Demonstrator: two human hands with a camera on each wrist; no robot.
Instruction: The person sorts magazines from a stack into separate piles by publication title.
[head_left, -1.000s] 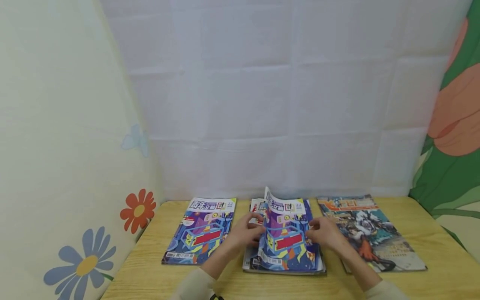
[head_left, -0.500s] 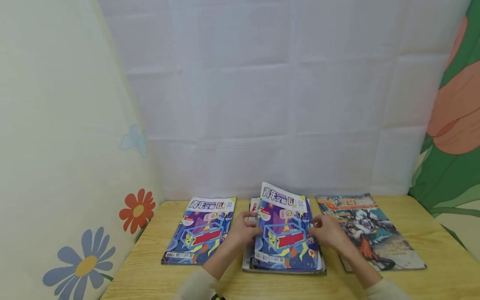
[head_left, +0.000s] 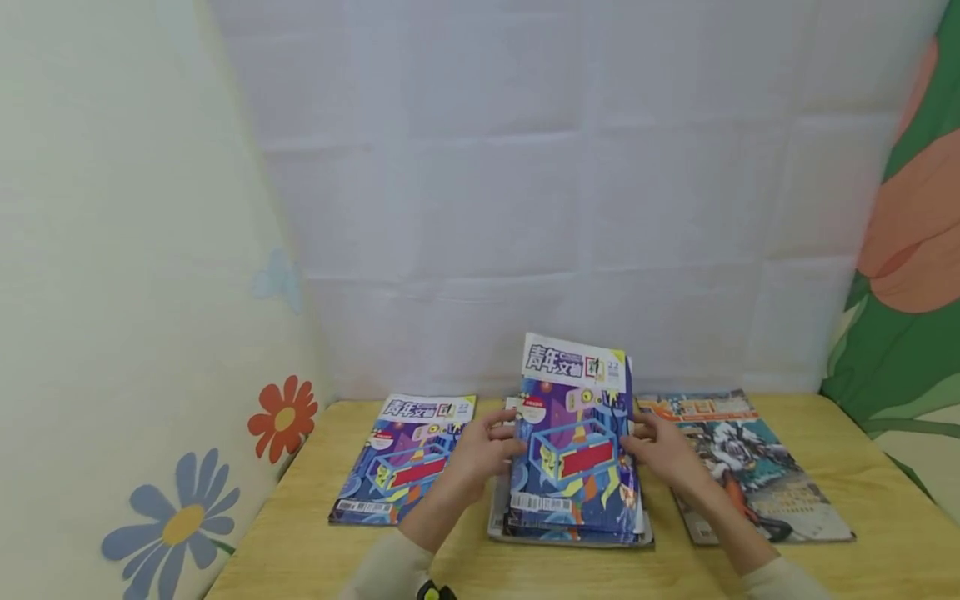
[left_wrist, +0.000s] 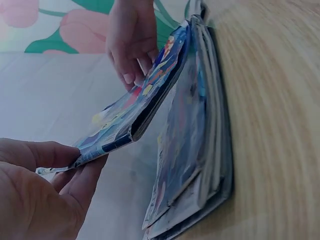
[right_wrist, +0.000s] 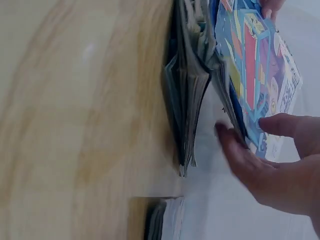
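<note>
A purple-blue magazine (head_left: 572,450) with a white title band is raised above the middle pile, its far end tilted up. My left hand (head_left: 483,450) pinches its left edge, thumb on the cover and fingers beneath, as the left wrist view shows. At the opposite edge, my right hand (head_left: 663,454) holds it with the thumb (right_wrist: 282,125) on the cover and the other fingers behind. Under it lies the pile of magazines (left_wrist: 212,115), with a gap between them in the left wrist view. The raised magazine hides most of the pile in the head view.
A magazine with the same cover (head_left: 405,467) lies on the wooden table (head_left: 300,550) to the left. On the right lies a larger magazine (head_left: 757,467) with an armoured figure, partly behind the right forearm. A white cloth (head_left: 480,208) hangs behind the table.
Both hands have lifted the top magazine off the middle pile. Its curled left side has flattened out, and its far end has risen higher. The side magazines stay put.
</note>
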